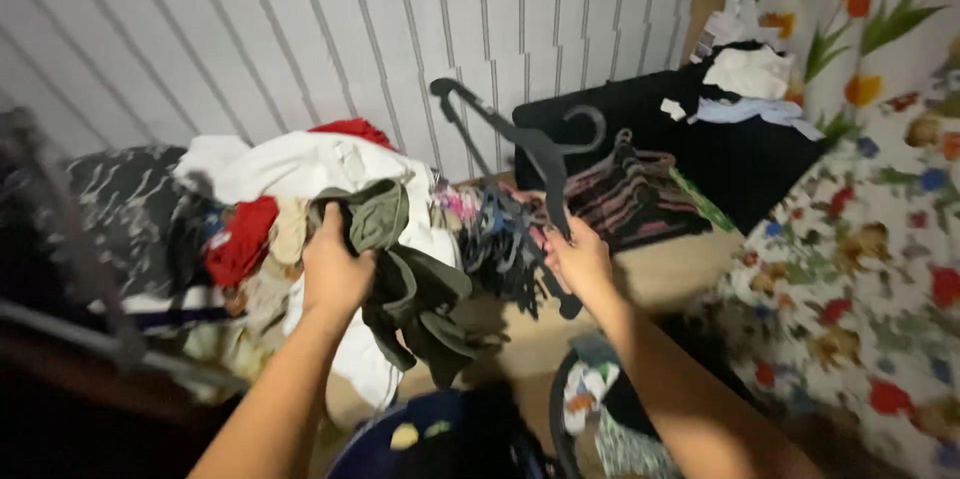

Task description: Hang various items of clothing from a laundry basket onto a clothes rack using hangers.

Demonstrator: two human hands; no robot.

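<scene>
Head view: left hand (pixel 335 274) grips crumpled olive garment (pixel 405 269); right hand (pixel 578 257) clasps dark curved plastic hanger (pixel 530 144).

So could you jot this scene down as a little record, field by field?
left hand: grips an olive garment, lifted off the clothes pile
right hand: holds a dark hanger, hook pointing up
between the hands: a bundle of hangers
behind: a black case with folded cloths on it, and more hangers leaning on it
right side: a floral cloth
backdrop: a striped wall
</scene>
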